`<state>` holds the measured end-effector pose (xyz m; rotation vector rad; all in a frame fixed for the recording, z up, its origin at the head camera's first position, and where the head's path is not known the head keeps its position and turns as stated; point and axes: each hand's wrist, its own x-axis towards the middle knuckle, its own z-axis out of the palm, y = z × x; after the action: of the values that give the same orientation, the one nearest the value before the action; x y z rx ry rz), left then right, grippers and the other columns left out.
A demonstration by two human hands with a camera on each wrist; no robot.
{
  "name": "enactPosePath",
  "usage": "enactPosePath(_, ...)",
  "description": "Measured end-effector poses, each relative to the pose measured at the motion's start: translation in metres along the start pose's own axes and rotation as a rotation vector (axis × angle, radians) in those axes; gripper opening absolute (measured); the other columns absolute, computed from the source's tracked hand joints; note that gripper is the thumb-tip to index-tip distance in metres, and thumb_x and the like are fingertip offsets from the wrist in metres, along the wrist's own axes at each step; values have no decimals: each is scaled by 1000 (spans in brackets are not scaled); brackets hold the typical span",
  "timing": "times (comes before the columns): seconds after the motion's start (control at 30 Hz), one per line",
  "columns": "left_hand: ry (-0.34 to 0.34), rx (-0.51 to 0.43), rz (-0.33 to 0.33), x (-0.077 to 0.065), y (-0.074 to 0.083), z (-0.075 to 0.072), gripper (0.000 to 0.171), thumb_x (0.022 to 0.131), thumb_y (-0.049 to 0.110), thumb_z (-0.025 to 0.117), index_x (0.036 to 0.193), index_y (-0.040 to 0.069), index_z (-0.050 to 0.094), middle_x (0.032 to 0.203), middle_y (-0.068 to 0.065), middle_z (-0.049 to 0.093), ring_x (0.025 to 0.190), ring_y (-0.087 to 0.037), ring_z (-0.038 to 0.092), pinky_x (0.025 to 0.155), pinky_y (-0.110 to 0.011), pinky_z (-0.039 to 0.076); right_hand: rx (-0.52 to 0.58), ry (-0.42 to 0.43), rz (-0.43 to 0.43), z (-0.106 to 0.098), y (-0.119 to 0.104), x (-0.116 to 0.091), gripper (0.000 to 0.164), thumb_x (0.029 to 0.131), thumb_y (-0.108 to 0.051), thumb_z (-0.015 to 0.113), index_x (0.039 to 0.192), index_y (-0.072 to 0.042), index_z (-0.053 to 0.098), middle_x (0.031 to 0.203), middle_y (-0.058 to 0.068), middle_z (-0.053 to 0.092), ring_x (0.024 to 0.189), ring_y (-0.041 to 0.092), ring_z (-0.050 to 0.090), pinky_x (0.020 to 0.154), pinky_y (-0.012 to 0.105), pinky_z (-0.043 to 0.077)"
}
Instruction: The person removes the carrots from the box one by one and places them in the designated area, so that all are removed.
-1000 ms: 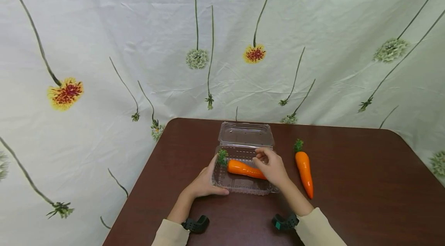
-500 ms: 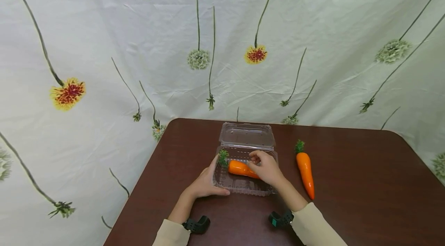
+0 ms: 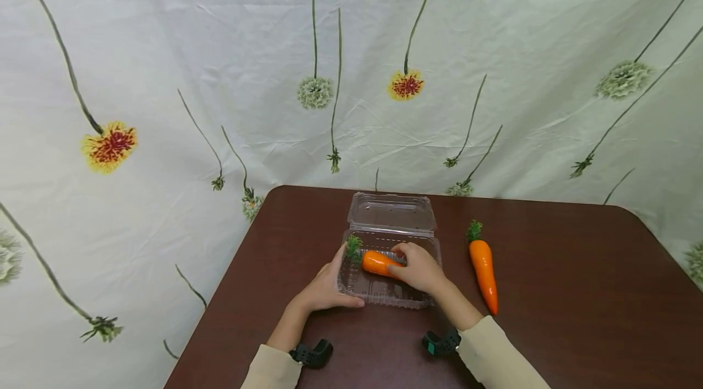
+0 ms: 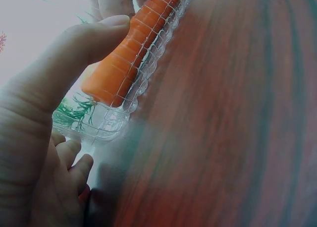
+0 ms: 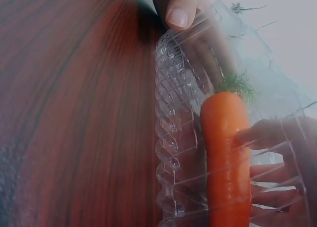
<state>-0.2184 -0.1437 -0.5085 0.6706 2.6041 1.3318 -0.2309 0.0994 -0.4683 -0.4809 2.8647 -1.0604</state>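
Note:
An orange carrot (image 3: pixel 378 262) with a feathery green top lies slanting inside a clear plastic clamshell box (image 3: pixel 384 301), its top toward the left wall. My right hand (image 3: pixel 418 268) reaches into the box and grips the carrot toward its tapered end, which the hand hides. In the right wrist view the thumb touches the carrot (image 5: pixel 225 138), and the fingers lie along its far side. My left hand (image 3: pixel 324 288) holds the box by its left end, thumb at the front wall, as the left wrist view shows too.
The box's lid (image 3: pixel 392 213) is folded back, away from me. A second carrot (image 3: pixel 483 273) lies to the right of the box on the dark brown table (image 3: pixel 576 291). Behind the table hangs a pale cloth (image 3: pixel 263 41) printed with flowers.
My right hand has moved left and down from over the carrot's tapered end and now grips the carrot. The left hand stays on the box.

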Motion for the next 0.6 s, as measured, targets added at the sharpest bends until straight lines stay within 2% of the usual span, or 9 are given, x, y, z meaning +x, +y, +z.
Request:
enactPosePath(0.2,0,-17,20,1,0,0,128,58,47,84,149,20,-2,147,-8,29,125,-25,36,101,-52,29,-25,-38,-20,2,1,1,37,81,-26,70,111,-6,62,98,5,61,88,20,57,76,39,47)
enactPosePath(0.43,3,-29,35,2,-2,0,128,58,46,85,149,22,-2,145,-5,32,123,-21,39,101,-49,30,-41,-100,-52,2,1,2,44,79,-26,73,114,-4,60,97,5,62,85,18,57,74,37,47)
enactPosePath(0.6,3,-39,39,3,-4,1,128,58,45,85,149,24,-2,143,-1,35,120,-17,41,100,-46,31,10,-114,-96,2,2,1,42,77,-26,74,110,-3,62,90,3,63,79,16,57,70,34,47)
